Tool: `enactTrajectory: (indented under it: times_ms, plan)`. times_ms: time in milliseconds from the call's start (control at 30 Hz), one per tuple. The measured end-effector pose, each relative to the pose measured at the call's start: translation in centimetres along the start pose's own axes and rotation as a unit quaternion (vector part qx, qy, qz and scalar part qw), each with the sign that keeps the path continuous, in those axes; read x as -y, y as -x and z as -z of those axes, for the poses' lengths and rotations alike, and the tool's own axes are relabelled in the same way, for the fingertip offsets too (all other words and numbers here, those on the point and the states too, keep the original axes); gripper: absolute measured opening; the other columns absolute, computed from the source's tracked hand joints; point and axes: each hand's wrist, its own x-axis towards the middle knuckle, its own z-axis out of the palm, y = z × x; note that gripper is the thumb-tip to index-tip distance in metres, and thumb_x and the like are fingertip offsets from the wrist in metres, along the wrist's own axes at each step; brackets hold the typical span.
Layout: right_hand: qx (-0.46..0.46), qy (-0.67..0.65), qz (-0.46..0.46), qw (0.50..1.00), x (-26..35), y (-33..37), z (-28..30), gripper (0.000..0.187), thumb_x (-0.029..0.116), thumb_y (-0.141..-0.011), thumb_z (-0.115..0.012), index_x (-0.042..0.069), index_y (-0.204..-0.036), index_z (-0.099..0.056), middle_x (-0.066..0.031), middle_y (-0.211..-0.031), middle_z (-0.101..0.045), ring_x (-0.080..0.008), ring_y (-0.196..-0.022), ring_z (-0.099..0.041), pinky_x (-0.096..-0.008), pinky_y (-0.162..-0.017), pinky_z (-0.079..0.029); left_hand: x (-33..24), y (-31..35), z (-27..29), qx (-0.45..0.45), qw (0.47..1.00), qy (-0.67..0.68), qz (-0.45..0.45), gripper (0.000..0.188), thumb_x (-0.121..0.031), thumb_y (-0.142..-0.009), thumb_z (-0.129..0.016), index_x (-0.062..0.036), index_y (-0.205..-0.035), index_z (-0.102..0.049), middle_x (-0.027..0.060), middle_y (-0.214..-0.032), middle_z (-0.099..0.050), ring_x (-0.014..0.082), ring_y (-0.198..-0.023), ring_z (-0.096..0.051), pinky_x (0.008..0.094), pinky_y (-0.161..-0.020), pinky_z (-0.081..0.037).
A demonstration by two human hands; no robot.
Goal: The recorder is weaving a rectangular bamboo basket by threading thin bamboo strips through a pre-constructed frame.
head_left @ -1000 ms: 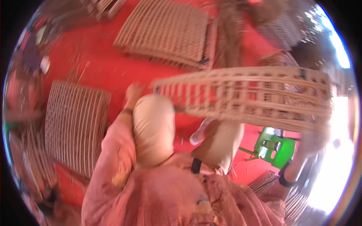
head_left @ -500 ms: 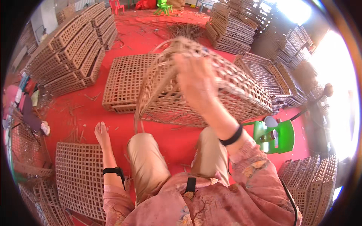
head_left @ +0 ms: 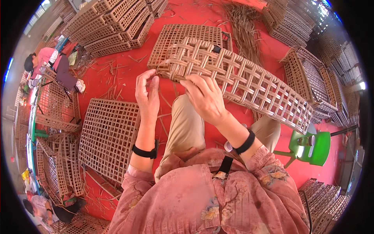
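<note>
A woven rattan basket (head_left: 249, 82) lies across in front of my knees, its long open-weave side wall facing me. Loose strands stick out at its near left corner. My left hand (head_left: 147, 95) is just left of that corner, thumb and forefinger closed on a thin rattan strand (head_left: 163, 71). My right hand (head_left: 206, 96) is bent over the lower edge of the same corner, its fingertips pinching the weave there. A small dark patch (head_left: 216, 49) shows on the basket's upper rim. Behind it rests another woven panel (head_left: 175, 37).
A finished-looking woven panel (head_left: 111, 136) lies beside my left arm. Stacked baskets (head_left: 117, 27) stand far left, more (head_left: 288, 23) far right. Loose strips (head_left: 243, 27) pile behind. A green chair (head_left: 321, 148) with a jar (head_left: 306, 140) stands right. Another person (head_left: 58, 66) sits at left.
My left hand has risen from beside my knee to the basket's corner. My right hand has come down from its top. The basket has turned, showing its side wall. The view has swung left.
</note>
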Motion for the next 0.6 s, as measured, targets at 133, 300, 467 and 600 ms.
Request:
enactTrajectory:
  times_ms: [133, 300, 467, 600]
  plan:
    - [-0.045, -0.048, -0.06, 0.996, -1.0, 0.9, 3.8, 0.036, 0.007, -0.077, -0.07, 0.005, -0.113, -0.064, -0.0098, -0.112, -0.059, -0.0294, -0.097, -0.057, -0.0401, -0.084, -0.045, -3.1, -1.3, -0.5, 0.023, 0.997, 0.007, -0.067, 0.024, -0.009, -0.094, -0.064, -0.0047, -0.118, -0.063, 0.0102, -0.115, -0.062, 0.0202, -0.104, -0.06, 0.0335, -0.086, -0.051]
    - [-0.01, -0.01, -0.149, 0.989, -5.0, -3.7, 6.9, 0.04, 0.011, -0.08, -0.068, 0.005, -0.119, -0.06, -0.0148, -0.115, -0.061, -0.0333, -0.107, -0.057, -0.0443, -0.091, -0.045, -3.6, -5.4, -2.7, 0.142, 0.98, -0.059, -0.124, 0.033, -0.012, -0.091, -0.065, -0.0049, -0.123, -0.063, 0.0074, -0.123, -0.062, 0.0182, -0.118, -0.056, 0.0329, -0.098, -0.045]
    - [0.14, -0.043, -0.194, 0.97, -6.3, -5.6, 2.7, 0.046, 0.019, -0.08, -0.064, 0.0, -0.122, -0.055, -0.0198, -0.111, -0.063, -0.0362, -0.11, -0.058, -0.0476, -0.094, -0.044, -5.3, -8.4, -3.3, 0.339, 0.94, -0.005, 0.042, 0.042, -0.007, -0.086, -0.066, -0.0043, -0.127, -0.061, 0.0065, -0.122, -0.061, 0.0183, -0.118, -0.057, 0.0325, -0.101, -0.044]
    - [0.225, -0.023, -0.165, 0.96, -6.4, -6.0, 1.9, 0.045, 0.018, -0.081, -0.065, 0.0, -0.12, -0.054, -0.0224, -0.11, -0.063, -0.0385, -0.109, -0.059, -0.0482, -0.091, -0.046, -5.4, -9.2, -3.2, 0.368, 0.922, -0.103, -0.066, 0.043, -0.015, -0.086, -0.07, -0.0079, -0.128, -0.062, 0.0065, -0.098, -0.059, 0.0184, -0.094, -0.06, 0.0328, -0.087, -0.048]
